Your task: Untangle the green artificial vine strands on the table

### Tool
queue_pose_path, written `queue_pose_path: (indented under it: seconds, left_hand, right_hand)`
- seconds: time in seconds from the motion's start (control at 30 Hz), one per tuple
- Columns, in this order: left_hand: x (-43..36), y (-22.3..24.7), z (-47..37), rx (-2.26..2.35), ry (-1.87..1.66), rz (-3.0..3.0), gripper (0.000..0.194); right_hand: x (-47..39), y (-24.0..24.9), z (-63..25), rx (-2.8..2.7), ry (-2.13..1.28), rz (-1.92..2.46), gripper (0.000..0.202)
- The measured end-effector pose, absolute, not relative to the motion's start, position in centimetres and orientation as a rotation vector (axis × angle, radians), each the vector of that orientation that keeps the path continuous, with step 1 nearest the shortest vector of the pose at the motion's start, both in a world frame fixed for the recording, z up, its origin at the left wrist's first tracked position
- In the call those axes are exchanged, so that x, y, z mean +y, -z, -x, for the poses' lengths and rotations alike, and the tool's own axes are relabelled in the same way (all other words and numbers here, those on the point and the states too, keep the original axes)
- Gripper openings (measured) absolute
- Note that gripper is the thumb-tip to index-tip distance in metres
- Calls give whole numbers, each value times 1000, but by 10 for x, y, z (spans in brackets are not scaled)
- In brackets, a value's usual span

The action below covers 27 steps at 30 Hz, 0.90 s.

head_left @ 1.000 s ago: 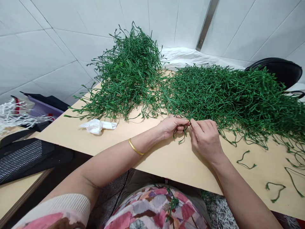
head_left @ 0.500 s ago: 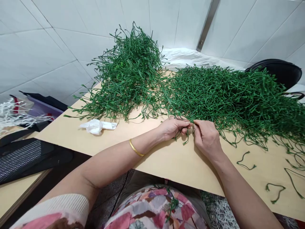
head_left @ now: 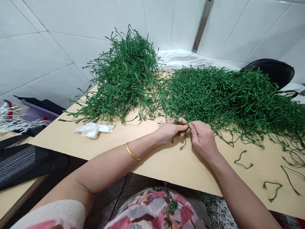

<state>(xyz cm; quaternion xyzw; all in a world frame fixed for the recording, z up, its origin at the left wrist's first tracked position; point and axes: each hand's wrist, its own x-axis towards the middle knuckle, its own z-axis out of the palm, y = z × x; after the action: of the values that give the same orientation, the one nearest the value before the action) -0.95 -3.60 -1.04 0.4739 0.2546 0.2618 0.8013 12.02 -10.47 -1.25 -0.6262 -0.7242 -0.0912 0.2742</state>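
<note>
In the head view both hands meet over the front of the table, fingertips almost touching. My left hand [head_left: 172, 129], below a gold bangle [head_left: 131, 152], pinches a green cord [head_left: 183, 145] whose knotted end hangs down beneath the fingers. Closed just beside it, my right hand [head_left: 204, 137] grips the same cord between thumb and forefinger. Part of the cord is hidden by the fingers. Behind the hands spreads a wide heap of knotted green cords [head_left: 214, 92]. A taller pile of green cords [head_left: 126, 70] stands at the back left.
A crumpled white tissue [head_left: 91, 129] lies left of my left arm on the table [head_left: 152, 159]. Loose cords [head_left: 274, 187] lie at the right. A black round object [head_left: 271, 71] stands behind the heap, and white cords [head_left: 17, 121] sit on the far left.
The view has shifted slightly, so the scene sits a little further left. Both hands remain close together on the cord, with only slight finger movement.
</note>
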Motion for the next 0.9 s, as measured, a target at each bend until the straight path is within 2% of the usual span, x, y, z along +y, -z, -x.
queue_pose_path:
  seconds: [0.1, 0.2, 0.4, 0.53, 0.73, 0.9]
  left_hand:
    - [-40, 6, 9, 583, -502, -1119, 16]
    - [-42, 1, 10, 613, -484, -1162, 24]
    - [-41, -5, 17, 530, -430, -1142, 18]
    - [-44, -9, 19, 433, -391, -1088, 21]
    - [-51, -17, 16, 376, -373, -978, 25]
    - [-51, -17, 17, 337, -329, -935, 20]
  right_hand:
    - [-107, 11, -118, -2040, 356, 1726, 24]
    - [-109, 6, -118, -2030, 227, 1719, 23]
    - [-109, -1, -122, -1438, -772, 1419, 34]
    - [-109, 1, -121, -1084, -1200, 1060, 33]
    - [-110, 2, -117, -891, -1342, 768, 28]
    - [-112, 4, -114, -833, -1376, 674, 26]
